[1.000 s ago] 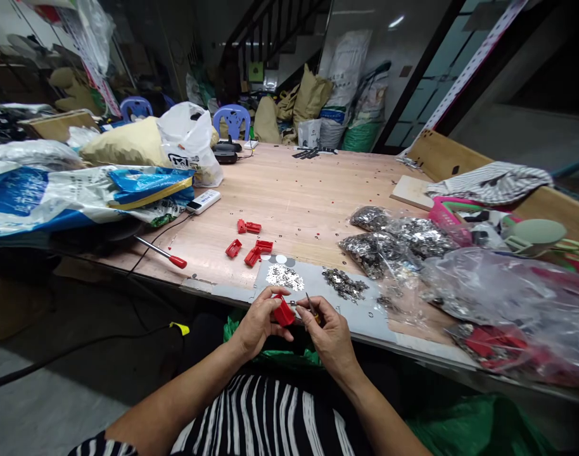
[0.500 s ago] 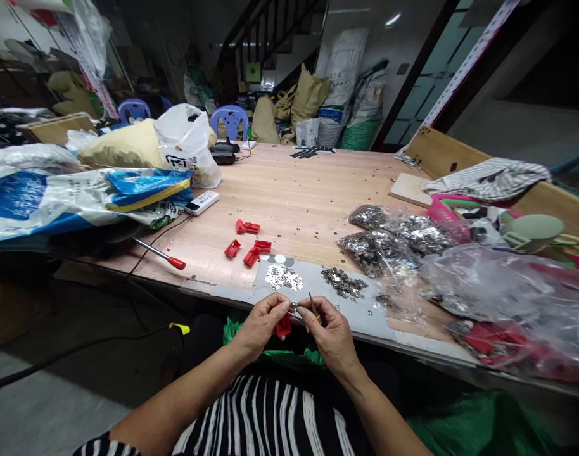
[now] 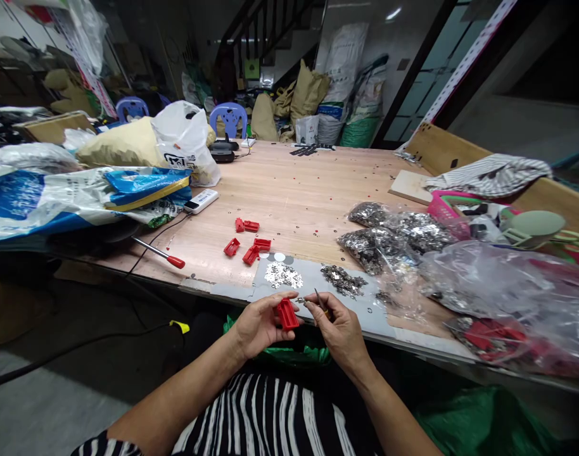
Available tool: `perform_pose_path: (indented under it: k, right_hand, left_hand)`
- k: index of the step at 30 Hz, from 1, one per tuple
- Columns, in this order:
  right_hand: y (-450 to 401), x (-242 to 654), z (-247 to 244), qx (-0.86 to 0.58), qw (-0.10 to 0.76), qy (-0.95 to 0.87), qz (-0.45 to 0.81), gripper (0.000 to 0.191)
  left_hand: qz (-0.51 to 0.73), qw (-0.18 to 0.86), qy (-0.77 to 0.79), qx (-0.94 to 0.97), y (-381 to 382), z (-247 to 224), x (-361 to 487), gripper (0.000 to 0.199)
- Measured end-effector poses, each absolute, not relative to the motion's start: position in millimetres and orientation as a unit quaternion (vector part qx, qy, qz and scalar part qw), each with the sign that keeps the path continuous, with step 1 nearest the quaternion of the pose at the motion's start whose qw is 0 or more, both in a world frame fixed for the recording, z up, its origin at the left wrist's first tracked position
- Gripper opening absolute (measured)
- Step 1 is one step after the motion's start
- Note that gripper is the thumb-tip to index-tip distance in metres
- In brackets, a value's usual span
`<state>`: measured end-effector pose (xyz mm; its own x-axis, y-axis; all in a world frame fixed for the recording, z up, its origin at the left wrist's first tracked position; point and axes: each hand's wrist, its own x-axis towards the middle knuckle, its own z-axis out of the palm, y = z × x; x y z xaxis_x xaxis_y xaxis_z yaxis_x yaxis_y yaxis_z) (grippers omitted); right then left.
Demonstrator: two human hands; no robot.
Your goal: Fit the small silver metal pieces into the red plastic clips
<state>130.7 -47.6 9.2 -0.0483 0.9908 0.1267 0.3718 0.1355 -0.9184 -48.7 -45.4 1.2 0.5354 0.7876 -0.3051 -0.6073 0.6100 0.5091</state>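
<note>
Near the table's front edge, my left hand (image 3: 263, 326) holds a red plastic part (image 3: 288, 314), its hollow side showing. Close to its right, my right hand (image 3: 336, 326) pinches a small metal piece (image 3: 306, 302) at the fingertips and also holds a thin pointed tool (image 3: 322, 303). Beyond the hands, a pile of bright flat metal pieces (image 3: 283, 275) and a pile of darker metal pieces (image 3: 343, 280) lie on a grey sheet (image 3: 313, 271). Several more red parts (image 3: 257, 251) rest on the table, left of the sheet.
Clear bags of metal pieces (image 3: 372, 247) and a pink basket (image 3: 444, 212) stand on the right. A red-tipped lever (image 3: 175, 261), a white device (image 3: 201, 201) and plastic sacks (image 3: 66, 196) are at the left. A green bag (image 3: 294, 354) hangs below the front edge.
My hands have moved apart slightly. The red part in my left hand has turned and come further into view; my right hand has shifted a little to the right.
</note>
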Motion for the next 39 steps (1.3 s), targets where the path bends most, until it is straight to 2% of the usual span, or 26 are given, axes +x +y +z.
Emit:
perform_pose_path:
  k: [5, 11, 17, 22, 33, 39]
  right_hand:
    - [-49.2, 133.6, 15.1, -0.53, 0.398, -0.68, 0.313, 0.02]
    - [-46.6, 132.8, 24.5, -0.478, 0.349, -0.754, 0.284, 0.012]
    - [-42.5, 131.7, 25.1, -0.414, 0.313, -0.813, 0.265, 0.014]
    - [-40.2, 132.4, 26.9, -0.389, 0.295, -0.839, 0.242, 0.016]
    - [-38.0, 128.7, 28.2, -0.378, 0.298, -0.836, 0.265, 0.014]
    - [-36.8, 127.1, 30.9, -0.387, 0.298, -0.812, 0.319, 0.013]
  left_hand:
    - [0.399, 0.863, 0.247, 0.188, -46.1, -2.4, -50.1, 0.037]
    - [0.407, 0.835, 0.292, 0.229, -48.6, -5.9, -44.1, 0.03]
    - [0.399, 0.817, 0.318, 0.27, -48.8, -6.1, -42.5, 0.04]
    - [0.394, 0.806, 0.324, 0.299, -49.2, -5.8, -42.6, 0.041]
    - [0.384, 0.816, 0.325, 0.284, -50.5, -7.0, -44.6, 0.043]
    - [0.368, 0.824, 0.325, 0.284, -50.1, -5.6, -45.2, 0.041]
